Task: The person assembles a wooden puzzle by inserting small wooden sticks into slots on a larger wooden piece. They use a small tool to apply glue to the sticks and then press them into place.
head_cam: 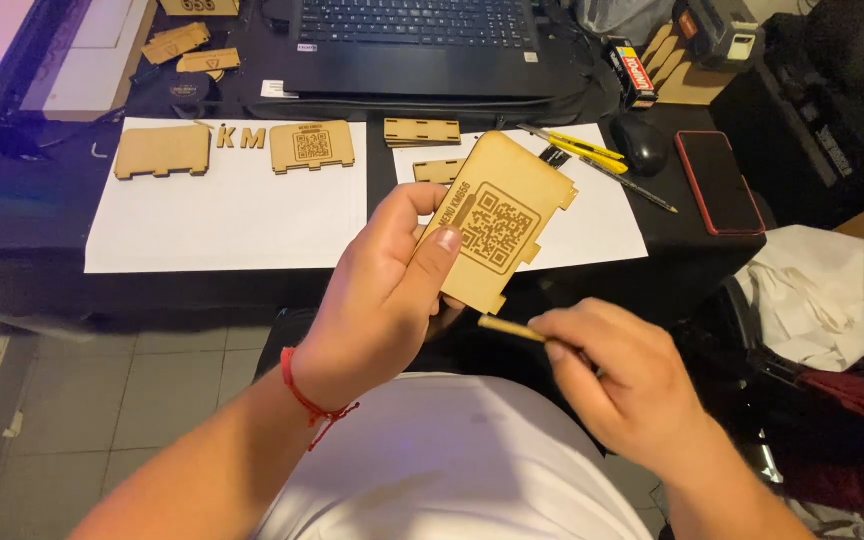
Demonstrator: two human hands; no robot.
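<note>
Engraved plywood panel (500,222), pinched only at its edge by the left hand (384,290), could have slipped floorward while the right hand (620,372) gripped a thin wooden strip (510,328).

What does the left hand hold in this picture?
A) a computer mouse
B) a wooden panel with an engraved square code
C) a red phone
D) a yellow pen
B: the left hand grips the wooden panel by its edge, thumb on the face beside the code, while the right hand pinches a thin stick.
</note>
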